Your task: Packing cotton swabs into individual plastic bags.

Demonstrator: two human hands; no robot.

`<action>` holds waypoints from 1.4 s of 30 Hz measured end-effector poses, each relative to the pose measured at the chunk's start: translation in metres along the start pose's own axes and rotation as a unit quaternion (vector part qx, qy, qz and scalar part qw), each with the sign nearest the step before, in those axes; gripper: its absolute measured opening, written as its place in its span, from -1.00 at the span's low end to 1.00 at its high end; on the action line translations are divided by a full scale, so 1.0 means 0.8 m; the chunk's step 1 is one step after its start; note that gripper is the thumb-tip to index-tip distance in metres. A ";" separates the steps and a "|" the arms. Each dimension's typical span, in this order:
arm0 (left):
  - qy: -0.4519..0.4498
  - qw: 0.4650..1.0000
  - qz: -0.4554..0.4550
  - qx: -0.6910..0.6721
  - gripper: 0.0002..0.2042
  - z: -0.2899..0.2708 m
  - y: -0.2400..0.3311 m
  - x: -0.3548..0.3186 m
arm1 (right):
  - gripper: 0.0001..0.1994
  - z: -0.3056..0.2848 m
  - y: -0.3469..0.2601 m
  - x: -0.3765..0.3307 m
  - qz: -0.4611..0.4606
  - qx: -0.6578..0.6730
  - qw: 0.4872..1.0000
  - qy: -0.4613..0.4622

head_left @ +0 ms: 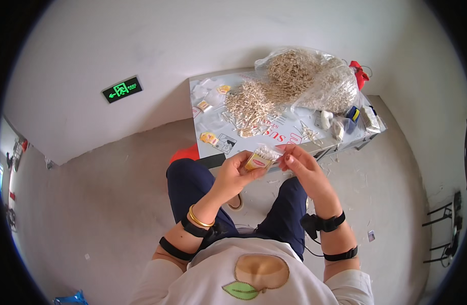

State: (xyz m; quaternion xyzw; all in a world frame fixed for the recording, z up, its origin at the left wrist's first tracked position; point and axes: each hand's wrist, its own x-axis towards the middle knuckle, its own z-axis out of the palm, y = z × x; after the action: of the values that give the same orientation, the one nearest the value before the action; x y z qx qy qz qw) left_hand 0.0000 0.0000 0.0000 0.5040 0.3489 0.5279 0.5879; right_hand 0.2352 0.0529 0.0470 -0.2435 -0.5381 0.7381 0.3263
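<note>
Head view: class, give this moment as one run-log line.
left hand: holds small swab bag | right hand: at bag's edge | table: loose swab pile

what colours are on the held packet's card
The card shows yellow and a red patch; head view best.

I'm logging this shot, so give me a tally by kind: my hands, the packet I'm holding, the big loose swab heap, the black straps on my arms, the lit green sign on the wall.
Hands: 2, left hand and right hand
Held packet: 1
Big loose swab heap: 1
Black arm straps: 4
Green sign: 1
Total: 9
</note>
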 end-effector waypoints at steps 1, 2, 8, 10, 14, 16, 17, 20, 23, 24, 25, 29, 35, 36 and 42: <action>0.017 1.000 0.023 -0.008 -0.62 0.005 0.000 0.003 | -0.57 0.010 -0.007 0.006 -0.052 -0.041 0.998 0.016; 0.034 0.998 0.047 -0.016 -0.63 0.010 0.001 0.006 | -0.67 0.015 -0.012 0.014 -0.106 -0.080 0.991 0.031; 0.062 0.992 0.104 -0.024 -0.63 0.027 0.036 -0.048 | -0.87 0.067 0.007 0.012 -0.178 -0.054 0.980 0.075; 0.065 0.988 0.134 0.037 -0.60 0.026 0.049 -0.053 | -0.89 0.071 0.002 0.014 -0.190 -0.054 0.977 0.075; 0.115 0.972 0.205 0.004 -0.61 0.023 0.061 -0.045 | -0.94 0.076 0.004 0.021 -0.210 -0.073 0.972 0.081; 0.133 0.969 0.207 0.032 -0.66 0.019 0.060 -0.044 | -0.94 0.076 0.005 0.022 -0.209 -0.071 0.972 0.081; 0.152 0.964 0.209 0.060 -0.70 0.018 0.059 -0.043 | -0.94 0.076 0.005 0.022 -0.210 -0.068 0.972 0.081; 0.181 0.956 0.223 0.058 -0.79 0.017 0.055 -0.038 | -0.94 0.069 0.010 0.029 -0.195 -0.072 0.975 0.082; 0.190 0.954 0.220 0.075 -0.81 0.005 0.046 -0.028 | -0.91 0.066 0.016 0.039 -0.183 -0.064 0.978 0.082; 0.193 0.952 0.221 0.083 -0.82 0.000 0.041 -0.023 | -0.91 0.066 0.019 0.044 -0.180 -0.061 0.978 0.084; 0.194 0.953 0.217 0.083 -0.82 -0.005 0.036 -0.018 | -0.89 0.066 0.023 0.050 -0.172 -0.066 0.978 0.093; 0.220 0.950 0.202 0.088 -0.84 -0.021 0.009 0.010 | -0.84 0.030 0.060 0.085 -0.190 -0.123 0.967 0.117; 0.284 0.942 0.114 0.139 -0.81 -0.086 -0.065 0.068 | -0.88 -0.015 0.120 0.158 -0.099 -0.022 0.984 0.148; 0.302 0.942 0.061 0.133 -0.79 -0.093 -0.077 0.076 | -0.88 -0.022 0.130 0.170 -0.092 -0.019 0.984 0.150; 0.317 0.938 -0.066 0.125 -0.76 -0.142 -0.137 0.110 | -0.84 -0.069 0.200 0.230 -0.002 -0.021 0.987 0.160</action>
State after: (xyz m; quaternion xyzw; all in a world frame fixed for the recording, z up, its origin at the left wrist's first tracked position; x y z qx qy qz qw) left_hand -0.0603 0.1180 -0.1227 0.3554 0.6128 0.5728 0.4125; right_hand 0.1161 0.1916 -0.1239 -0.3643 -0.4948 0.6773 0.4046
